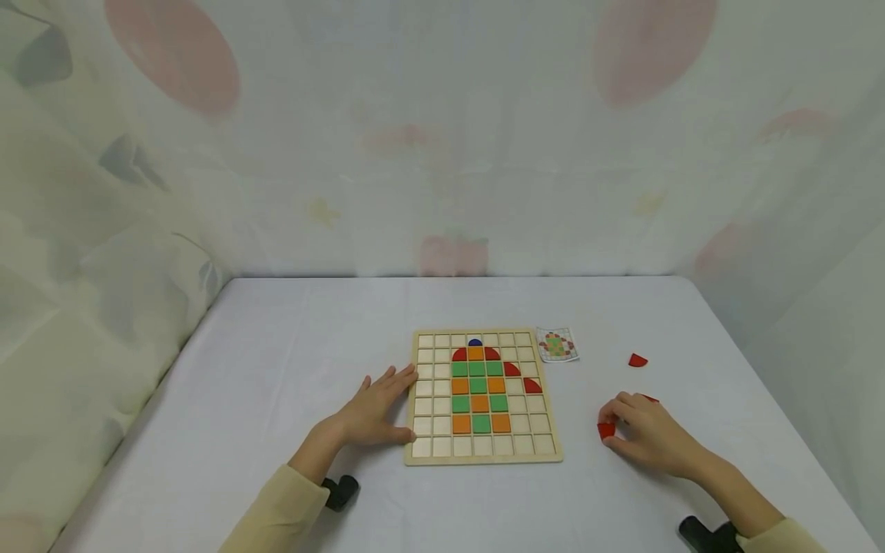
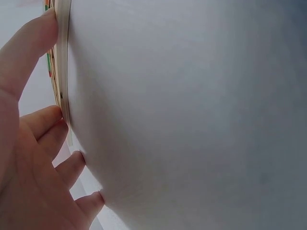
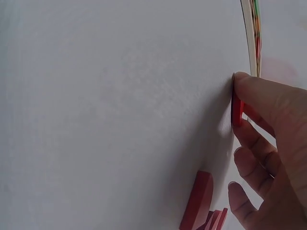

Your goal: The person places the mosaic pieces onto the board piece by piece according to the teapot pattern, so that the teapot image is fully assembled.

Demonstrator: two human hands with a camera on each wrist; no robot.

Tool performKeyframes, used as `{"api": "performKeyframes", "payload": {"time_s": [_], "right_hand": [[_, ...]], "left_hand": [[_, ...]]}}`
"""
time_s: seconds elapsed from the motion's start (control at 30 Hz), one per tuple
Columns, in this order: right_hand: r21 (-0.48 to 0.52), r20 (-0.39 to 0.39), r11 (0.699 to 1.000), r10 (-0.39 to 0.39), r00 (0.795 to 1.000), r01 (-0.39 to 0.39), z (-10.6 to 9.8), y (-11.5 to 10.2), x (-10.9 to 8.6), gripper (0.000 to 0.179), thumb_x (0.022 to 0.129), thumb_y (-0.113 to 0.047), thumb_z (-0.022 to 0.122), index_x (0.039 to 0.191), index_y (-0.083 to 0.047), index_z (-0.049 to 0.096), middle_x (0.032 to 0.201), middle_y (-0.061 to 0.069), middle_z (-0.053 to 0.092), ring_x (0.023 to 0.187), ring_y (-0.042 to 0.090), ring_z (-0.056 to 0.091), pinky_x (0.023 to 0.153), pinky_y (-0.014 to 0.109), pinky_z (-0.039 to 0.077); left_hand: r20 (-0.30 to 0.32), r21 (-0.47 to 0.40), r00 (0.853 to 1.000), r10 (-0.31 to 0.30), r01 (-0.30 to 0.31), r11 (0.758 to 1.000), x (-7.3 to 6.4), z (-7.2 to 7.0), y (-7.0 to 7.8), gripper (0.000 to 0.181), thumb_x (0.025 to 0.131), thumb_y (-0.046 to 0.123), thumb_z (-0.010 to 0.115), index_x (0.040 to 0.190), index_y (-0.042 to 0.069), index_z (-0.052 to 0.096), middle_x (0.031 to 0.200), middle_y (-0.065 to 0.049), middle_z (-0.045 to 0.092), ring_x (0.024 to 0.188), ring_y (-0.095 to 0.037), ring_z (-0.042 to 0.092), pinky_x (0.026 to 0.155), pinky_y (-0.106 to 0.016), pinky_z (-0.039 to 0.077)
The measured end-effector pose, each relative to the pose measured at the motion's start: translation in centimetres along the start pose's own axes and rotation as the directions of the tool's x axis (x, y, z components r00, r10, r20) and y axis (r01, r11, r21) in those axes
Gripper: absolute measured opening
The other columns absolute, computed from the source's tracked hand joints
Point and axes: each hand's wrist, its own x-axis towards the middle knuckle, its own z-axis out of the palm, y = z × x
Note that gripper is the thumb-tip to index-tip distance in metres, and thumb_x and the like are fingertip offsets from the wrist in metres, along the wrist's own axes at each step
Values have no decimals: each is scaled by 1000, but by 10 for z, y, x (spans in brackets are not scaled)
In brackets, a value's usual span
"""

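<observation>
A wooden grid board (image 1: 484, 450) lies on the table, bearing green and orange square tiles in a block, a blue half-round piece (image 1: 475, 342) on top and several red quarter-round pieces. My left hand (image 1: 373, 411) rests with fingers extended along the board's left edge, thumb and fingertips touching it in the left wrist view. To the right of the board, my right hand (image 1: 650, 434) pinches a red quarter-round piece (image 3: 237, 110) between thumb and fingers, close over the tablecloth. Another red piece (image 1: 650, 398) shows partly behind that hand.
A small printed pattern card (image 1: 557, 345) lies at the board's upper right corner. One loose red quarter-round piece (image 1: 638, 360) sits farther back on the right. White cloth covers the table (image 1: 276, 346), and patterned curtains (image 1: 332, 138) enclose its back and sides.
</observation>
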Motion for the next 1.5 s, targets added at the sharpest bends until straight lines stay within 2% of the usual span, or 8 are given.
{"api": "performKeyframes", "payload": {"time_s": [0.33,0.67,1.03,1.5], "right_hand": [[65,-17,998,-17,1000,18,5,-13,15,26,71,-23,78,91,-27,61,85,-19,51,80,3,45,69,24,44],[55,-51,998,-37,998,40,12,-33,40,25,73,-25,77,94,-25,62,89,-14,55,83,6,46,71,29,41],[33,-117,996,-78,990,82,19,-50,62,26,71,-26,79,92,-20,63,86,-9,56,79,9,48,67,29,39],[14,-53,999,-50,997,51,23,-61,76,24,72,-28,77,89,-19,64,80,-7,54,75,10,46,66,29,38]], "left_hand": [[6,2,1000,5,-5,1000,1,0,-1,91,74,38,74,146,9,27,153,-4,20,140,-35,14,105,-65,8],[8,-11,1000,10,-10,1000,1,-1,2,91,74,38,75,145,9,27,153,-5,20,140,-35,14,105,-66,8],[8,-9,1000,0,0,1000,0,0,1,91,73,37,75,145,9,27,153,-5,20,140,-35,14,105,-66,8],[0,-2,1000,18,-18,1000,-1,0,0,92,74,40,75,145,8,27,153,-6,20,139,-36,15,104,-67,9]]}}
